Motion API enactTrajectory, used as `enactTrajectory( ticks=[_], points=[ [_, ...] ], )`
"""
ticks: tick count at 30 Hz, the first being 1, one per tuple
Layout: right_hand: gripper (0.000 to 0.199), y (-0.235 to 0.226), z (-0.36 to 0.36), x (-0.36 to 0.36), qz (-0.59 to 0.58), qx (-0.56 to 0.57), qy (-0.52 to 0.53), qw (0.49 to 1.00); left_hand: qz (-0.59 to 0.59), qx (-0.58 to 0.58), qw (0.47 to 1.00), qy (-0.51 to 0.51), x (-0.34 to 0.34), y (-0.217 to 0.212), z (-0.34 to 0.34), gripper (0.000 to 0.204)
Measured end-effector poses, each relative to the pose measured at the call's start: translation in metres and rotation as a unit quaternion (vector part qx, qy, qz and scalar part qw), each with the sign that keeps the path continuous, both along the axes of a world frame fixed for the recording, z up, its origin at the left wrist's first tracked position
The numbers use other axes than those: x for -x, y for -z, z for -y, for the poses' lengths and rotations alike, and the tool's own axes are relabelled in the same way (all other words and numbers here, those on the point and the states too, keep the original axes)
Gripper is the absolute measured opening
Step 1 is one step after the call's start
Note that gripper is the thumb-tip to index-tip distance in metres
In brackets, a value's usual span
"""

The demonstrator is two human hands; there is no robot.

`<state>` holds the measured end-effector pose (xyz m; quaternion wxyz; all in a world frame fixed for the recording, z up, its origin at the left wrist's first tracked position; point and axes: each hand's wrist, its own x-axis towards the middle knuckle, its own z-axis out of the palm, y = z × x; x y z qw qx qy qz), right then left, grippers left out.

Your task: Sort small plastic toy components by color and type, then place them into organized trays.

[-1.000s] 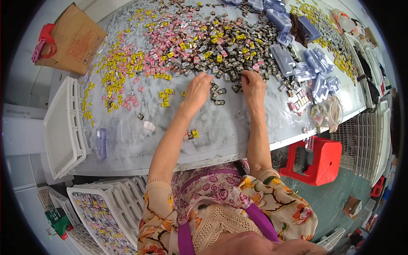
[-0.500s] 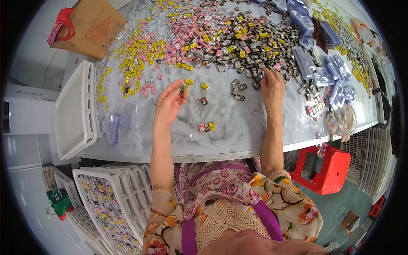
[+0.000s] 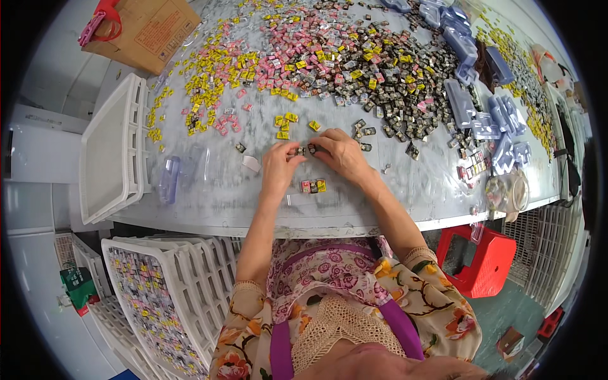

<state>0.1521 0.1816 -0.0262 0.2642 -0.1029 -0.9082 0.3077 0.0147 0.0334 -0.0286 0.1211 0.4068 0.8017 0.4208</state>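
My left hand (image 3: 280,167) and my right hand (image 3: 344,156) meet over the middle of the grey table. The left fingertips pinch a small dark packet (image 3: 301,151). Close beside it, a second dark packet (image 3: 311,149) is between my right fingers. Nearer my body lies a short row of joined small packets (image 3: 313,186) in red, dark and yellow. Beyond the left hand are several yellow packets (image 3: 283,126), with one more yellow packet (image 3: 314,126) beyond the right. A few dark packets (image 3: 361,128) lie past my right fingers.
A wide heap of small pink, yellow and black packets (image 3: 329,60) covers the far table. Clear plastic trays (image 3: 459,104) lie at right, near a round jar (image 3: 519,190). White crates (image 3: 114,155) and a cardboard box (image 3: 149,31) stand left. Below are a red stool (image 3: 484,266) and stacked crates (image 3: 190,285).
My right hand has come left from the dark heap with a dark packet. My left hand has moved right and nearer to meet it, and the two packets are now close together.
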Motion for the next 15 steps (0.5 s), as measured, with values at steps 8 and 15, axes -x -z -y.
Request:
enactTrajectory(
  ticks=[8, 15],
  points=[
    [0.029, 0.003, 0.001, 0.003, 0.006, 0.006, 0.012, 1.0, -0.009, 0.033, 0.999, -0.001, -0.005, -0.008, -0.004, 0.034],
    [0.029, 0.002, -0.007, 0.002, 0.028, 0.046, -0.006, 0.999, -0.006, 0.03, 0.999, 0.015, 0.0, -0.01, -0.002, 0.036]
  ],
)
